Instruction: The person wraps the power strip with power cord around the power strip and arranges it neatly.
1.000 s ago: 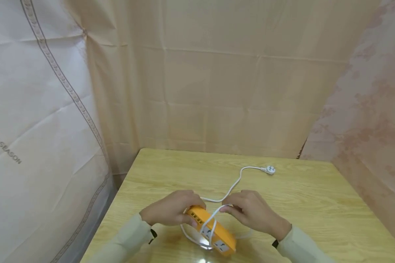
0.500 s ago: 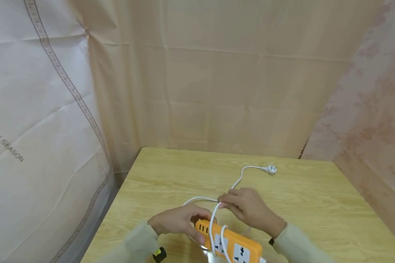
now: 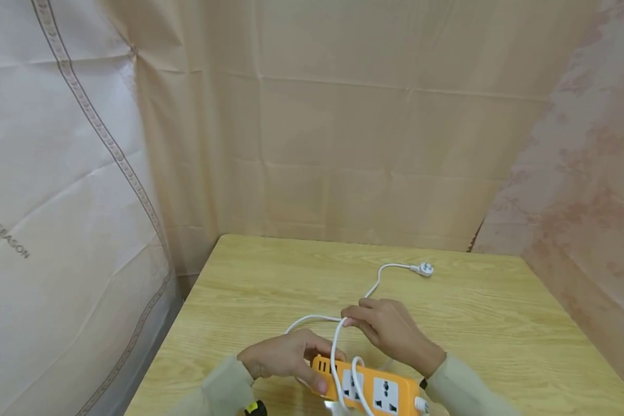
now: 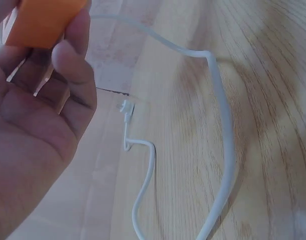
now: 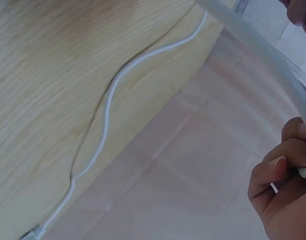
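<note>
An orange power strip (image 3: 366,382) with white sockets is tilted near the front of the table in the head view. My left hand (image 3: 291,359) grips its left end, thumb on the socket face; the left wrist view shows the orange end (image 4: 42,22) between the fingers. White cable (image 3: 335,346) is looped round the strip's body. Above the strip, my right hand (image 3: 395,335) pinches that cable between thumb and fingers. In the right wrist view the cable (image 5: 263,47) runs into the curled fingers (image 5: 273,172). The strip's lower edge is cut off by the frame.
A white plug (image 3: 424,269) lies toward the back of the wooden table (image 3: 270,271), its cord winding forward to the hands. Hanging cloth (image 3: 333,144) encloses the table at the back and both sides. A black and yellow object (image 3: 256,408) shows by the left sleeve.
The power strip has swung from steeply slanted to nearly level, its sockets turned more toward the camera. Both hands keep their hold; the left has moved slightly right and down, the right slightly left.
</note>
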{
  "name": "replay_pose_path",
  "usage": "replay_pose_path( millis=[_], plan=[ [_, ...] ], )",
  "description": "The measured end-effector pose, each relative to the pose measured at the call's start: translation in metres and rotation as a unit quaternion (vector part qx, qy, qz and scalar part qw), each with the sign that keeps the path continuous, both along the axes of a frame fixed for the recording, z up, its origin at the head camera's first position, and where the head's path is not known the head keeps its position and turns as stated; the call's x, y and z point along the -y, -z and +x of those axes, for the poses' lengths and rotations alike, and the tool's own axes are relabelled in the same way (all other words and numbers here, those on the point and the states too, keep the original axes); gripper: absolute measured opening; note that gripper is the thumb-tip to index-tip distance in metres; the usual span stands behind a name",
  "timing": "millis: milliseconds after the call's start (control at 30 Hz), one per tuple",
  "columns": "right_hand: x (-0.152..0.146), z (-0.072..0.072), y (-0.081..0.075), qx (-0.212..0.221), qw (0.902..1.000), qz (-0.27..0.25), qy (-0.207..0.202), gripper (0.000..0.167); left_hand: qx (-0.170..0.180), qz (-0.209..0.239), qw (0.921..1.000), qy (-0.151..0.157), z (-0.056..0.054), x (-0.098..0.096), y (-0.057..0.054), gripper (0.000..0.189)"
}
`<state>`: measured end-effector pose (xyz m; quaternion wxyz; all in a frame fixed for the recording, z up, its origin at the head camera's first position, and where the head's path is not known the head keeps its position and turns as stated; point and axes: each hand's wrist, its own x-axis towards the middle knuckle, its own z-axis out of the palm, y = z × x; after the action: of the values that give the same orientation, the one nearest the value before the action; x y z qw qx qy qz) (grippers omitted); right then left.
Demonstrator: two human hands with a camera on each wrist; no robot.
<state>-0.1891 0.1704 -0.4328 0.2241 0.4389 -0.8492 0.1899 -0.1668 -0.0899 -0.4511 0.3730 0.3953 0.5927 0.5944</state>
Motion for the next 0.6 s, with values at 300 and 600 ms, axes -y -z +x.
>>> replay_pose_path(
  millis=[300,600],
  plan=[
    [0.005,-0.004,0.015,-0.001,0.9999,-0.013,0.006,0.023,-0.034,0.003,0.9989,0.034,0.003,-0.005,-0.002,0.077],
    [0.001,-0.002,0.019,0.028,0.9952,-0.075,0.057,0.016,0.021,0.106,0.991,-0.078,0.003,-0.01,0.0,0.085]
  ],
)
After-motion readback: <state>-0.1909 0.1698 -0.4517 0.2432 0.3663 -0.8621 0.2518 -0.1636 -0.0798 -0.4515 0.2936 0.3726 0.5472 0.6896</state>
